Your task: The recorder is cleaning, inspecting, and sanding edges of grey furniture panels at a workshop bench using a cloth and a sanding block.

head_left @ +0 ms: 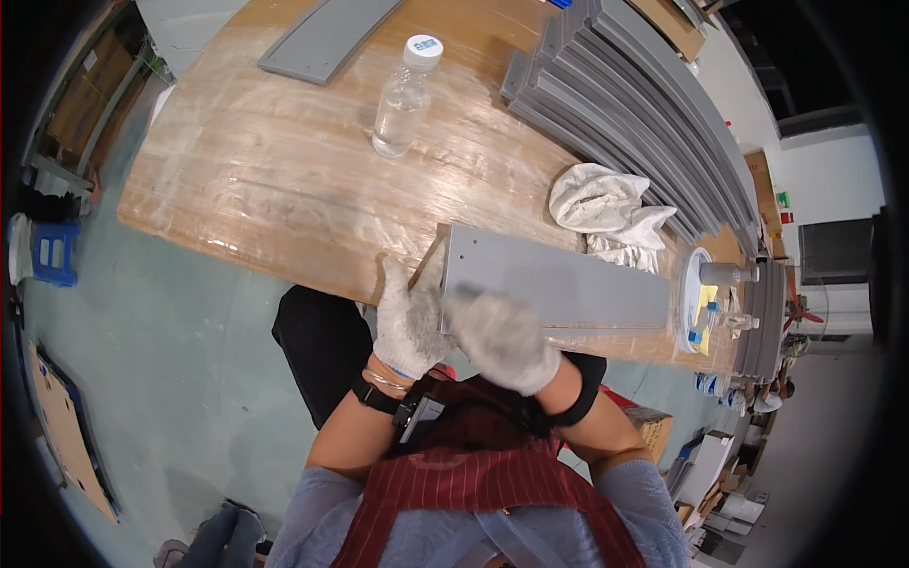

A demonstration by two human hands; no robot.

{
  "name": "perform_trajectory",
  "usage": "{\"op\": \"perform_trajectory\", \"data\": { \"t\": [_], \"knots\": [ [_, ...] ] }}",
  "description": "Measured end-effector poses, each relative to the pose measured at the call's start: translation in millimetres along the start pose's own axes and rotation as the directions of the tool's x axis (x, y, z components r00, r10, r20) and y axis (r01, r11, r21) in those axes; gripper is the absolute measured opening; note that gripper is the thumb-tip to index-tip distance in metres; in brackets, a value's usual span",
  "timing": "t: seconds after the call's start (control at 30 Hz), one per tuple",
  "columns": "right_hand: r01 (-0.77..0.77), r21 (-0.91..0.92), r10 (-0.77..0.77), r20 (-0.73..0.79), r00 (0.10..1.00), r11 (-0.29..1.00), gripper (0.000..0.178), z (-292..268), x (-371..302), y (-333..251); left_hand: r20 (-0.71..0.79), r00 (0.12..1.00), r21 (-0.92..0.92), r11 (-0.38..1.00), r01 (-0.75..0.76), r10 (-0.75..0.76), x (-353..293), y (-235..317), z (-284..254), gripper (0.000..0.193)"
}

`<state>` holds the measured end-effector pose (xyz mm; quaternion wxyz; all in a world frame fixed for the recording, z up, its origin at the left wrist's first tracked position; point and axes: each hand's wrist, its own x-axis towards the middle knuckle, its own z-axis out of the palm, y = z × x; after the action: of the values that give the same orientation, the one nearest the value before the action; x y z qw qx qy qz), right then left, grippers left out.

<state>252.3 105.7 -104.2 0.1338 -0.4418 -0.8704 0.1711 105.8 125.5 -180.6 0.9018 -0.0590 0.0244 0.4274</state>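
A flat grey panel [559, 284] with small holes near its left end lies along the table's near edge. My left hand [409, 327], in a whitish knit glove, grips the panel's left end, thumb raised and fingers partly hidden by the edge. Over the panel's near left corner is my right hand [507, 346], gloved too and blurred by motion. Its fingers look curled, with a dark smear by them; what they hold, if anything, I cannot make out. A crumpled whitish cloth [601, 204] lies just beyond the panel.
The wooden table [256, 189] bears a clear bottle [402, 99] with a white cap. Another grey panel [327, 43] lies at the far left. Stacked curved-looking grey panels [634, 104] fill the far right. A white round container [694, 303] and small bottles [724, 275] stand right of the panel.
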Motion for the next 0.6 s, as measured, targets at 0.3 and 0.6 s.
{"op": "perform_trajectory", "data": {
  "t": [0.3,0.6],
  "knots": [
    [0.115,-0.335,-0.130,-0.023,0.991,0.935,0.036,-11.6,27.7,38.3,-0.020,0.999,0.049,0.997,0.051,-0.050,0.2,2.0,7.9,0.105],
    [0.010,-0.313,-0.015,-0.015,1.000,0.950,0.024,-20.9,36.9,52.8,-0.075,0.991,0.069,0.991,0.112,-0.107,3.9,6.7,14.7,0.109]
  ]
}}
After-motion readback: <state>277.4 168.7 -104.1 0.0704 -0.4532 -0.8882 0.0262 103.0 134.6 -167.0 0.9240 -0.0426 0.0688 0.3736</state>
